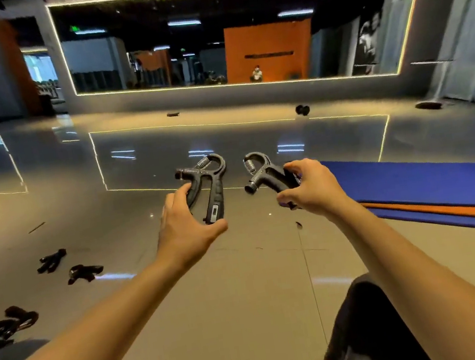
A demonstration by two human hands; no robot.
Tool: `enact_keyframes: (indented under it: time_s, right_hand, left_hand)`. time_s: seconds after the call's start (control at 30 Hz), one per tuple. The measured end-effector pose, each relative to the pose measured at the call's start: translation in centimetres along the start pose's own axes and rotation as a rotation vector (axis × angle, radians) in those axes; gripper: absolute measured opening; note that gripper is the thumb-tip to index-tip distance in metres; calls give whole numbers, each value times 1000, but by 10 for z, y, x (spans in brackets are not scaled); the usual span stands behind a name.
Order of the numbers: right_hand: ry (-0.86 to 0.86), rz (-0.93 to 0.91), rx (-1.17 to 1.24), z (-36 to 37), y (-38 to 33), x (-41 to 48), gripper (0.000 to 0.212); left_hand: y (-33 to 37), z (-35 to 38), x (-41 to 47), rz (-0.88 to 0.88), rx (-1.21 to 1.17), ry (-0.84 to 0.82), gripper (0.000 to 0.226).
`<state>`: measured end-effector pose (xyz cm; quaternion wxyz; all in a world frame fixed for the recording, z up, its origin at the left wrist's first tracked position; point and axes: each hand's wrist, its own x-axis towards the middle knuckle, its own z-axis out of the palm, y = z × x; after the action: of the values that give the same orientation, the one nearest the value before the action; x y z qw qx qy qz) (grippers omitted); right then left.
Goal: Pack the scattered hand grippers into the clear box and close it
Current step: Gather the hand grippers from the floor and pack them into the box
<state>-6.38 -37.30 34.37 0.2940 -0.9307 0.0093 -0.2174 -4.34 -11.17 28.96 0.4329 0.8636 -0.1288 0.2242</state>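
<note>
Our left hand (pixel 187 233) curled round one black hand gripper (pixel 208 188), our right hand (pixel 313 188) pinching a second gripper (pixel 269 175), more grippers (pixel 55 268) loose on floor (pixel 216 291) at left

The left forearm (pixel 111 315) and right forearm (pixel 413 270) are bare, and the person wears dark trousers (pixel 366 330)

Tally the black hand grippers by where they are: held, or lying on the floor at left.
Black spring hand grippers held: 2, one in the left hand, one in the right hand.
Black grippers lying singly on the floor: 2.
Total: 4, plus a blurred heap at the left edge, uncountable.
</note>
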Motion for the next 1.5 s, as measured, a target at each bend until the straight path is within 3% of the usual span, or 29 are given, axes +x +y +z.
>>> enact_keyframes:
  time_s: [0.27,0.57,0.73,0.93,1.2,1.5]
  right_hand:
    - [38,237,-158,-73,105,-58,46]
    - [1,536,-205,-137,208,-87,47]
    - [22,671,-181,-139,270,-102,60]
    - [45,795,-152,-125,337,-113,59]
    - [28,868,-189,-106,383,-98,42]
    - [-9,963,-247,-89,421,-94,44]
  left_hand:
    - [62,111,-17,82,-128,-206,98]
    - [124,242,5,175,-202,-480,95]
    - [142,312,14,243,-221,-644,95]
    - [126,376,16,353,-166,-854,92]
    - [89,443,18,496,59,-1139,99]
    - [51,526,-5,609,73,-1579,93]
